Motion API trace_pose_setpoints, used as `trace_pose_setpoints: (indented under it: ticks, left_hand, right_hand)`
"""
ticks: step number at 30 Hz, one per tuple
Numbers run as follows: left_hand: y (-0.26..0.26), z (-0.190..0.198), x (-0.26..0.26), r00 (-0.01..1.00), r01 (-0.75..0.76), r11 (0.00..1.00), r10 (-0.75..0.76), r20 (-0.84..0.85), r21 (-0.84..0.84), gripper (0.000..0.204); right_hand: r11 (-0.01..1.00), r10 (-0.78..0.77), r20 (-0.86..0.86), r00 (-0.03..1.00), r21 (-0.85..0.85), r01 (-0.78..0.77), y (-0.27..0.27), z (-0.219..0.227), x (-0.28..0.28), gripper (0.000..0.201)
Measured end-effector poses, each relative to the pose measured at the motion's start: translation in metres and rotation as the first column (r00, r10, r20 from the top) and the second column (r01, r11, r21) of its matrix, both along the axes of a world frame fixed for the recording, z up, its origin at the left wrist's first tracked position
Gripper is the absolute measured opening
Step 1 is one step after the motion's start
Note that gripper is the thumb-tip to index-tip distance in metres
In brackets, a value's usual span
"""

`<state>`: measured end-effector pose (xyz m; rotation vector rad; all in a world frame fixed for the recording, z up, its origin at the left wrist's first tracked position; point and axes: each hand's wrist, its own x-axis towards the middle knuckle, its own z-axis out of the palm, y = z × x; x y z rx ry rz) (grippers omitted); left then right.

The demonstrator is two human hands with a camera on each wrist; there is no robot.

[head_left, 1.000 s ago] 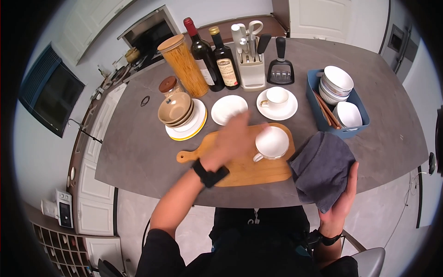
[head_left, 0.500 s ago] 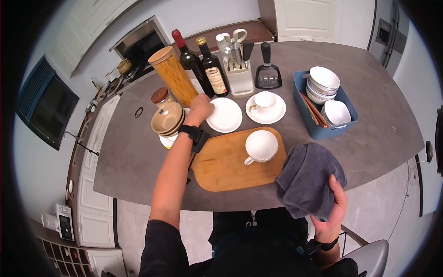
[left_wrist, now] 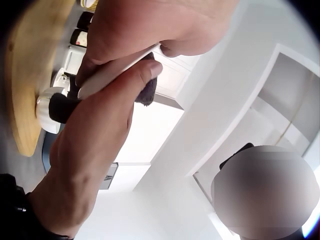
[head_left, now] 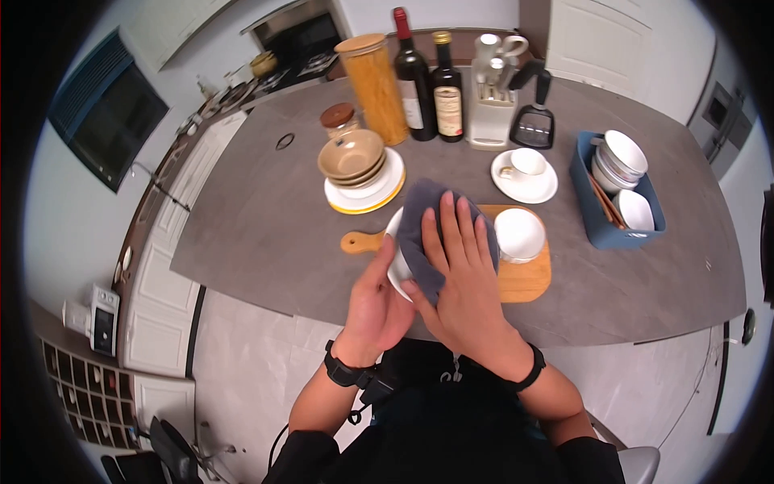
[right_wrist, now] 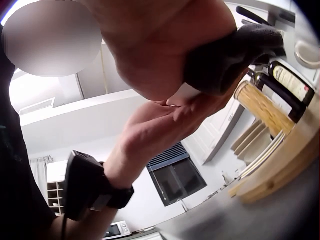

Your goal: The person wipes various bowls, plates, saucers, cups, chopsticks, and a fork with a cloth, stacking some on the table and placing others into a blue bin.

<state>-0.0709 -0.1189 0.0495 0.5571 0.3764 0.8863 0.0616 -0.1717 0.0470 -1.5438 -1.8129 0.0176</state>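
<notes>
My left hand [head_left: 377,310] grips a white plate [head_left: 395,266] by its left rim, thumb along the edge, above the cutting board [head_left: 524,284]. Spread flat over the plate's face is a dark grey cloth [head_left: 419,230], hiding most of it. My right hand [head_left: 474,302] presses on the cloth with straight fingers. Seen edge-on in the left wrist view, the plate [left_wrist: 115,74] stands tilted between both hands. A white cup [head_left: 520,232] sits on the board, right of the cloth.
Brown bowls [head_left: 351,155] on white plates [head_left: 369,198] stand at left. Behind are a spaghetti jar [head_left: 375,89], two dark bottles [head_left: 415,93] and a knife block [head_left: 492,121]. A cup on a saucer [head_left: 536,189] and a blue basket [head_left: 617,235] of bowls are at right.
My left hand reached over to the plate beside the bottles, took its rim and brought it toward me over the board. My right hand moved left with the cloth and laid it on the plate.
</notes>
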Motion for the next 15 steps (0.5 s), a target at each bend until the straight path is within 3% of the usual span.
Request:
trace_pose_setpoints:
  ticks: [1,2,4,7,8,11,12,13,15]
  left_hand:
    - [-0.003,-0.001,-0.005,0.999,-0.031,0.999,0.032,-0.02,0.013,0.066]
    - [-0.003,-0.004,-0.015,0.999,-0.05,0.999,0.05,-0.014,0.006,0.066]
    - [-0.002,-0.012,-0.031,0.996,0.061,0.995,-0.056,0.068,-0.08,0.089]
    - [-0.013,-0.007,-0.03,0.998,-0.003,0.997,-0.002,-0.059,-0.076,0.103]
    - [-0.018,-0.007,-0.027,1.0,0.012,0.997,-0.01,0.03,-0.081,0.096]
    - [-0.031,-0.005,-0.014,0.999,-0.008,0.999,0.009,0.037,-0.04,0.092]
    - [-0.031,-0.008,-0.013,0.99,0.038,0.999,-0.037,0.137,-0.004,0.079]
    - [-0.031,-0.012,-0.014,0.989,0.039,0.999,-0.038,0.14,-0.007,0.079]
    - [-0.031,-0.018,-0.015,0.991,0.043,0.989,-0.025,-0.13,0.143,0.073]
  right_hand:
    - [1.0,0.024,0.007,1.0,-0.007,-0.024,-0.005,-0.004,-0.005,0.08]
    - [0.981,0.182,-0.025,0.983,-0.058,-0.184,-0.01,-0.007,-0.009,0.082]
    - [0.908,0.397,-0.1,0.912,-0.105,-0.406,-0.017,-0.007,-0.015,0.082]
    - [0.876,0.466,-0.077,0.882,-0.101,-0.472,-0.016,0.009,-0.022,0.079]
    - [0.897,0.435,0.0,0.901,-0.091,-0.433,-0.009,0.01,-0.021,0.075]
    - [0.952,0.304,0.138,0.943,-0.065,-0.298,0.01,0.021,-0.014,0.076]
    - [0.973,0.22,0.157,0.963,0.027,-0.227,0.016,0.023,-0.012,0.073]
    - [0.974,0.22,0.159,0.962,0.023,-0.227,0.019,0.024,-0.009,0.073]
    - [0.984,0.163,0.033,0.986,-0.079,-0.16,0.02,0.029,-0.002,0.071]
